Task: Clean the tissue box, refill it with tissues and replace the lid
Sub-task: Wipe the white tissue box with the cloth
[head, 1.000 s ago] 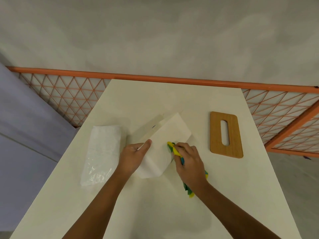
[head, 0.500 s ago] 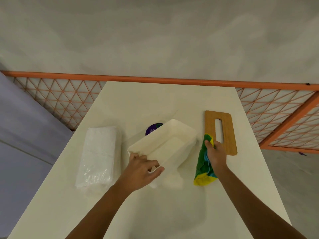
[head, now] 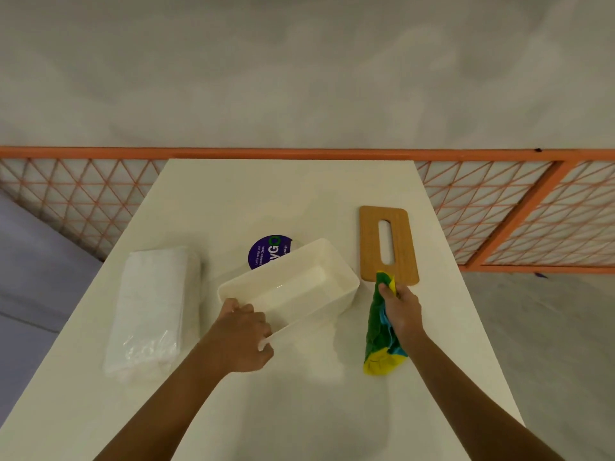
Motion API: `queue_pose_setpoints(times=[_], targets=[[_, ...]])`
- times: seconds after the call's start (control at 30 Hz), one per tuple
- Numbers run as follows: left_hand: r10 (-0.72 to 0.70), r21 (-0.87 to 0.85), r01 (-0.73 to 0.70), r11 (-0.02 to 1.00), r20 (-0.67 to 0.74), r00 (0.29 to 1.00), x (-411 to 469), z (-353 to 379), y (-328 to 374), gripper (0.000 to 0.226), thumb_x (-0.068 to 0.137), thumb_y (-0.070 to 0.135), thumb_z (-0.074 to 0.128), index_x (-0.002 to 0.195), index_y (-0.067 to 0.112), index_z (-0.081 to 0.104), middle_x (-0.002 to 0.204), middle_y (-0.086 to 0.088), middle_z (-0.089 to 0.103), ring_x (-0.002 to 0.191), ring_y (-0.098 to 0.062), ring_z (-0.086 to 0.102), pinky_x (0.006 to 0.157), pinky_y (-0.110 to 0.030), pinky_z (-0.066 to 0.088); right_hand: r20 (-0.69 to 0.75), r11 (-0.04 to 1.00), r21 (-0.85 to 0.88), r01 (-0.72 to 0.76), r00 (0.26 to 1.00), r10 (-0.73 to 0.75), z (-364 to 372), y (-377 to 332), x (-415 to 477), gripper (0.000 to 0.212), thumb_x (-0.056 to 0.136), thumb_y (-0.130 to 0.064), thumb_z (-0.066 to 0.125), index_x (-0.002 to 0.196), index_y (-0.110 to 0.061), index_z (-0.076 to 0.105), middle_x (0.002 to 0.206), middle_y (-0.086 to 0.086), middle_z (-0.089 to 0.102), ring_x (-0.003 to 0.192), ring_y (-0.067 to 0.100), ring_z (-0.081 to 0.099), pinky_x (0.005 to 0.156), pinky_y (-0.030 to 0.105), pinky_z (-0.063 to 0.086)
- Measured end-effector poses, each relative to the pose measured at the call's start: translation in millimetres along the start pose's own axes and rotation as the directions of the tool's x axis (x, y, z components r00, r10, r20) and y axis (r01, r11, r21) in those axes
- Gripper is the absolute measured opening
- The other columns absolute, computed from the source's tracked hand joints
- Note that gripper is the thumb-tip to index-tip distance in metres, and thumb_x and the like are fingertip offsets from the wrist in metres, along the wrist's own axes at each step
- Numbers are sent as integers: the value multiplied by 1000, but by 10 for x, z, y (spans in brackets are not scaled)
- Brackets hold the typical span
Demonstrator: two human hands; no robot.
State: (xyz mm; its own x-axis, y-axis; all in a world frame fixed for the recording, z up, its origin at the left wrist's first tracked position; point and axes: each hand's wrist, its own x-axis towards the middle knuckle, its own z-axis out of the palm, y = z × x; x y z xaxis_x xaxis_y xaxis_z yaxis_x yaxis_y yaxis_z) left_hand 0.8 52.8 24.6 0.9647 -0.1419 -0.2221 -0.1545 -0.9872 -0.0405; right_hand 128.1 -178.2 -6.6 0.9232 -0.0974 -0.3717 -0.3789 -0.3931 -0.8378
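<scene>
Now, looking down from the head camera, I am gripping the tissue box (head: pixel 342 272) with my left hand (head: pixel 244 334), fingers curled round its near corner. The box is sitting mouth-up in the middle of the table (head: pixel 283 194), angled, with nothing showing inside it. A second ago I was holding it tipped over and rubbing its outside; since then I have been turning it upright and drawing the cloth away.

My right hand (head: pixel 402 311) is pinching the green and yellow cloth (head: pixel 379 341) near its top end, well off the box, the top touching the near edge of the wooden lid (head: pixel 371 247), which is lying flat to the right. The rest of the cloth is trailing back toward me.

To my left the wrapped tissue pack (head: pixel 149 311) is lying untouched beside the box. A round purple sticker (head: pixel 263 256) is peeking out behind the box's far wall.

I am judging the outside wipe finished. Whether the inside is clean I cannot tell, so I am either going back in with the cloth or setting it down to fetch the tissues.
</scene>
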Motion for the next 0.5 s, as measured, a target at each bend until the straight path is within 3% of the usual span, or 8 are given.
queue_pose_setpoints(times=[0.07, 0.2, 0.33, 0.5], targets=[[-74, -87, 82, 993, 101, 992, 162, -116, 182, 49, 91, 51, 37, 133, 26, 47, 130, 8, 52, 124, -13, 43, 110, -32, 16, 18, 1000, -13, 1, 1000, -1, -20, 33, -36, 30, 95, -26, 47, 106, 0, 56, 99, 15, 57, 91, 24, 52, 86, 36, 42], [-127, -309, 147, 940, 85, 988, 582, -202, 751, 55, 98, 46, 31, 145, 17, 28, 143, -3, 43, 130, -21, 42, 109, -34, 28, 43, 999, -35, 20, 999, -18, -60, 119, -94, 29, 95, -26, 48, 106, 0, 57, 98, 14, 59, 89, 23, 52, 85, 34, 43], [-257, -350, 244, 904, 9, 966, 810, -136, 995, 44, 102, 37, 20, 136, 17, 39, 122, -3, 60, 108, -22, 60, 90, -31, 44, 70, 998, -54, 31, 997, -27, -88, 148, -153, 28, 95, -25, 47, 104, -1, 57, 92, 8, 56, 88, 22, 52, 82, 33, 42], [-279, -343, 222, 913, -126, 952, 781, -258, 923, 38, 103, 34, 20, 127, 19, 45, 104, -2, 67, 90, -20, 64, 69, -24, 38, 92, 994, -61, 94, 992, -88, -96, 108, -195, 21, 95, -26, 47, 88, -7, 54, 89, 8, 55, 86, 21, 52, 82, 33, 43]])
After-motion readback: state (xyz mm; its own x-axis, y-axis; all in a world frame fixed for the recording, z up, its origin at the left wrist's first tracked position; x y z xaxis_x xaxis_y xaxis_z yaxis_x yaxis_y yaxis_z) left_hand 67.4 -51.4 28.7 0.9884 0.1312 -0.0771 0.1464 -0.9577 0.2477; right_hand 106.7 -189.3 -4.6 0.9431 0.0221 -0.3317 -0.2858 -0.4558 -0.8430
